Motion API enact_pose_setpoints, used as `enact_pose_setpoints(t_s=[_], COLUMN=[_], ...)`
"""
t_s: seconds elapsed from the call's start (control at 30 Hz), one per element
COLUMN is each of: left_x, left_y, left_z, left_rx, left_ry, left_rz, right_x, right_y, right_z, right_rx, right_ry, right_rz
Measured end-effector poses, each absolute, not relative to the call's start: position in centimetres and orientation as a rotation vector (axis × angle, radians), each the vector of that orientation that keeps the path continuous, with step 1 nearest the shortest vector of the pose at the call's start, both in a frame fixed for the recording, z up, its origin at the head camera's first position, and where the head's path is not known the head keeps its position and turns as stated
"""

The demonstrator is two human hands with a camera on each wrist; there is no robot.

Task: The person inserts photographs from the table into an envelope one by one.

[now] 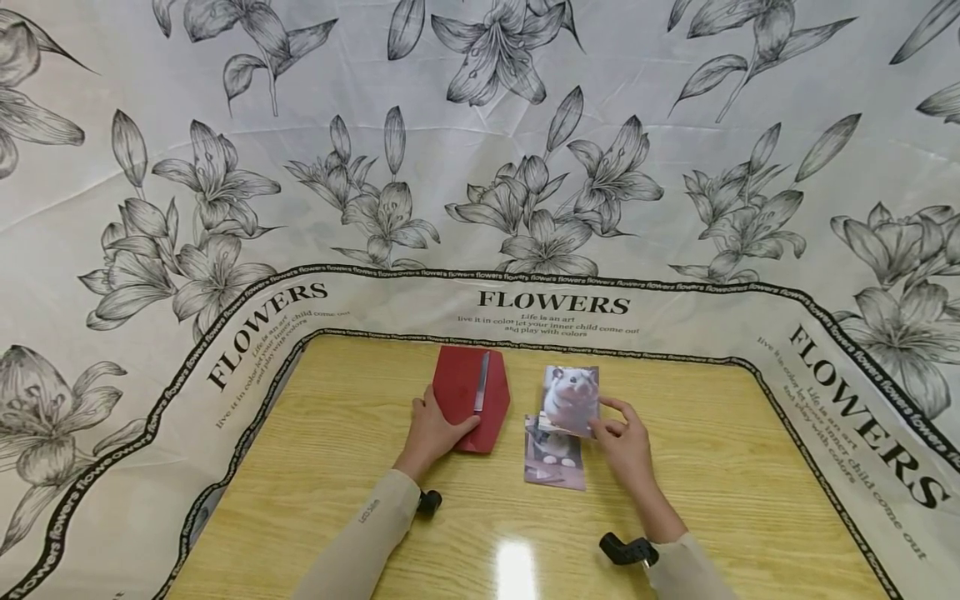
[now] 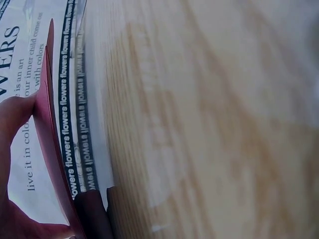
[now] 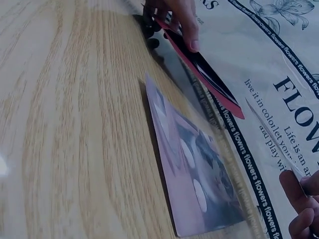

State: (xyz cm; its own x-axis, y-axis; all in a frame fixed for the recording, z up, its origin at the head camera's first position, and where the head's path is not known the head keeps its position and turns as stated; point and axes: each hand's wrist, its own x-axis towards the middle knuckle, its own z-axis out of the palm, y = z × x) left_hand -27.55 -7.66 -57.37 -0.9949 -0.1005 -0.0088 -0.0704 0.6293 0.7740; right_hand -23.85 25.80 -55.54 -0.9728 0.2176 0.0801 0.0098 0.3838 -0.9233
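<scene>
My left hand [image 1: 433, 435] grips a red envelope [image 1: 454, 385], its thumb on the front and fingers at the left side. A pale strip, maybe a card's edge, shows at the envelope's opening [image 1: 482, 382]. In the left wrist view the envelope [image 2: 50, 124] appears nearly edge-on, between thumb and fingers. My right hand [image 1: 628, 442] pinches a hamster photo card [image 1: 572, 395] by its lower right corner. The right wrist view catches that card [image 3: 273, 134] as a thin edge. Beneath it, a second photo card [image 1: 553, 468] lies on the table, its top partly covered.
The wood-grain table [image 1: 315, 483] is bordered at the back and sides by a white flower-printed cloth [image 1: 405, 308]. A dark wrist mount [image 1: 628, 550] sticks out by the right sleeve, another [image 1: 429, 503] by the left. Light glares off the table's front.
</scene>
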Motion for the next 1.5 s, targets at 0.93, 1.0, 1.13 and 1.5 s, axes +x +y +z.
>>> enact_pose_setpoints(t_s=[0.93, 1.0, 1.13, 1.5], left_x=[-27.2, -27.2, -27.1, -27.3], left_y=[-7.7, -7.7, -7.7, -7.8], left_z=[-57.1, -57.1, -57.0, -57.3], left_rx=[0.119, 0.117, 0.116, 0.115], left_ry=[-2.794, -2.797, -2.804, -2.811], left_rz=[-1.31, -1.304, -1.293, -1.289], right_x=[-28.3, -28.5, -28.8, -29.4], right_y=[18.3, 17.9, 17.3, 16.3], right_z=[-55.9, -56.1, -56.3, -56.5], right_rx=[-0.049, -0.05, -0.069, -0.146], right_ry=[-2.381, -2.383, -2.406, -2.476], right_rz=[1.731, 1.736, 1.724, 1.729])
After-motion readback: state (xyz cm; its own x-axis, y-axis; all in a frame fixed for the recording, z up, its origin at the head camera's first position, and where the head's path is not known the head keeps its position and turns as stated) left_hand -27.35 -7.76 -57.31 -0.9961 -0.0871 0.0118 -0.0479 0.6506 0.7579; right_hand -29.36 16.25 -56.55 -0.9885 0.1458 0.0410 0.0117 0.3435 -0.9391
